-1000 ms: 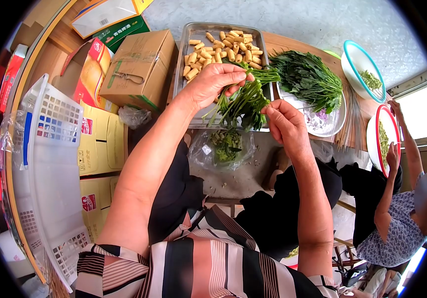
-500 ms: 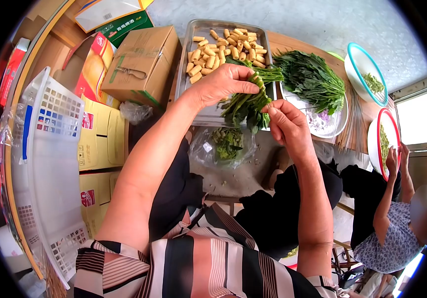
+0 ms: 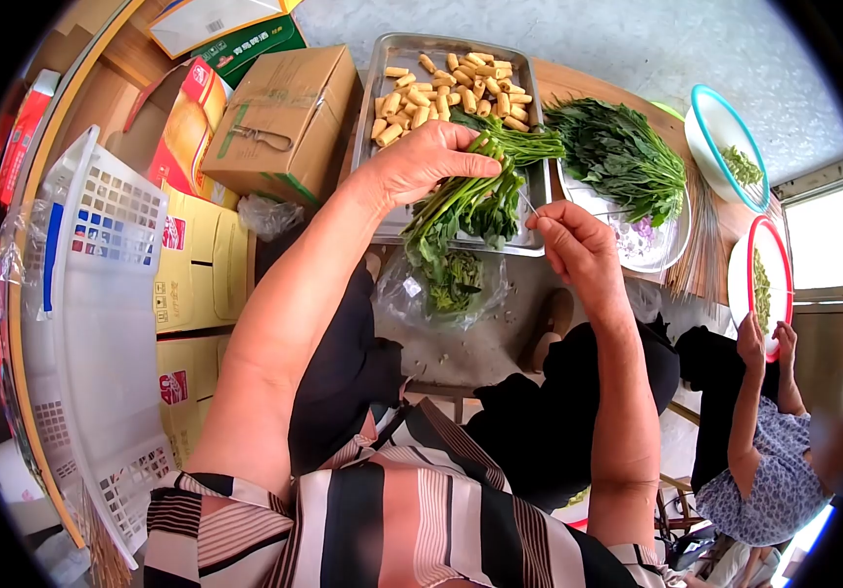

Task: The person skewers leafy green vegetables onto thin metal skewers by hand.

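A bunch of leafy green stems (image 3: 475, 196) hangs from my left hand (image 3: 431, 162), whose fingers are wrapped round it over the front of the metal tray (image 3: 529, 235). My right hand (image 3: 575, 240) is just right of the bunch, with thumb and finger pinched on a thin stick (image 3: 527, 200) that points toward the greens. Short yellow-brown rolls (image 3: 451, 90) lie in the tray behind my hands. Right of them, a larger pile of greens (image 3: 617, 152) rests on a white plate (image 3: 681, 235). Below the bunch, a clear plastic bag (image 3: 402, 291) holds more greens.
Thin sticks (image 3: 700, 235) lie on the table beside the plate. At the right are a blue-rimmed bowl (image 3: 700, 122) and a red-rimmed bowl (image 3: 746, 260), with a co-worker's hands (image 3: 764, 343) near the latter. Cardboard boxes (image 3: 279, 127) and a white plastic basket (image 3: 98, 323) stand at the left.
The held greens have turned, their leaves now hanging down to the left. My right hand has drawn slightly away from them, showing the thin stick. The co-worker's hands have moved lower on the red-rimmed bowl.
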Demonstrator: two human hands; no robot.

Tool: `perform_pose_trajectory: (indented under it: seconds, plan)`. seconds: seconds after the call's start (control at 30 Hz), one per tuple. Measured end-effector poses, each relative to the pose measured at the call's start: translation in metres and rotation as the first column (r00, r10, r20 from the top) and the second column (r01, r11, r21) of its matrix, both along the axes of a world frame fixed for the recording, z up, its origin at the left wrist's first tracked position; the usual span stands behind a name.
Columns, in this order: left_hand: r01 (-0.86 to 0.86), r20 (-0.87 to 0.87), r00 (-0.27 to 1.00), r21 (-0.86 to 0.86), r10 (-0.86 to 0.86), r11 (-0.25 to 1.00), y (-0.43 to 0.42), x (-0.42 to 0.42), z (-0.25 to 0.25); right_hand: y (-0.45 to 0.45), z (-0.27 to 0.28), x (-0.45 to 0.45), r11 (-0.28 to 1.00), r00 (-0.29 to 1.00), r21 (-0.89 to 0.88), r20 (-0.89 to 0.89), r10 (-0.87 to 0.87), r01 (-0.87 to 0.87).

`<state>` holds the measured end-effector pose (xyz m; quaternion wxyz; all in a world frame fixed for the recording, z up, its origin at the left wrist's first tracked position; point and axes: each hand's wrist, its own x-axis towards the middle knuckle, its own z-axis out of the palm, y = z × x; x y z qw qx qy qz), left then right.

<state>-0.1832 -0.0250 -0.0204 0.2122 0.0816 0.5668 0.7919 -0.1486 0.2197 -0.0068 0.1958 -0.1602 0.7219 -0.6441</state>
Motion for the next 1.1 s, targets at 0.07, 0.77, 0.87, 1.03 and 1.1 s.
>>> perform_pose_trajectory:
  seconds: [0.07, 0.77, 0.87, 1.03, 1.1]
  plan:
    - [-0.014, -0.034, 0.999, -0.007, 0.014, 1.0, 0.003, 0.0, -0.003, -0.002, -0.001, 0.001, 1.0, 1.0, -0.013, -0.015, -0.002, 0.002]
    - [0.114, -0.119, 0.983, -0.179, -0.137, 0.977, 0.014, 0.008, -0.005, -0.002, 0.002, 0.0, 0.999, 0.994, 0.023, 0.109, 0.026, -0.029]
    - [0.069, -0.112, 0.99, -0.143, -0.086, 0.987, 0.017, 0.006, -0.008, 0.002, 0.001, 0.0, 1.0, 0.991, -0.008, 0.132, 0.02, -0.019]
    - [0.067, -0.104, 0.992, -0.077, -0.075, 0.995, 0.019, 0.004, -0.007, 0.005, 0.001, 0.0, 1.0, 0.994, -0.01, 0.108, 0.008, -0.007]
    - [0.074, -0.113, 0.99, -0.048, -0.079, 0.996, 0.021, 0.005, -0.006, 0.007, 0.001, 0.001, 1.0, 0.993, -0.012, 0.117, 0.003, -0.001]
